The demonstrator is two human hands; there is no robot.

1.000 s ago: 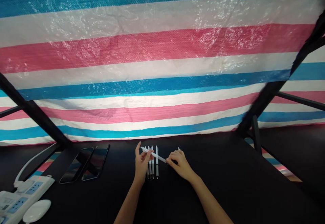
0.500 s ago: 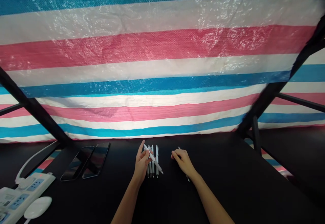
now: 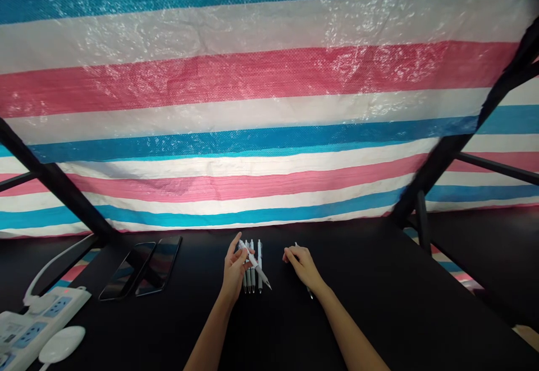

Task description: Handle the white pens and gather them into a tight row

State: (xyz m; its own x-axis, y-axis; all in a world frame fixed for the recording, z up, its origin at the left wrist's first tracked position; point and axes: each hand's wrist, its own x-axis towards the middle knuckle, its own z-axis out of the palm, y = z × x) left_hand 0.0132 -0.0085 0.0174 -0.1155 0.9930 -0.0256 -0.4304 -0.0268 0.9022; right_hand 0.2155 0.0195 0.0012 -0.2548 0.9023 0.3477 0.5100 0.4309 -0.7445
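Observation:
My left hand (image 3: 234, 273) pinches a white click pen with a grey grip (image 3: 257, 265); the pen slants down to the right, its tip past the fingers. Partly behind that hand and pen lies a row of several similar pens (image 3: 260, 264), side by side on the black table (image 3: 269, 331). To the right, my right hand (image 3: 302, 264) rests with fingers curled closed. Another pen (image 3: 310, 293) passes beneath it, only its two ends showing. Whether the curled fingers grip this pen is hidden.
Two dark phones (image 3: 128, 270) lie on the left. A white power strip (image 3: 46, 317) with a plugged-in cable and a white rounded device (image 3: 62, 344) are at the lower left. Black frame bars (image 3: 438, 169) flank the table; a striped tarp (image 3: 252, 96) hangs behind.
The pen in my left hand has tilted very slightly. Otherwise the hands and pens hold their places; the whole view has shifted a little to the left.

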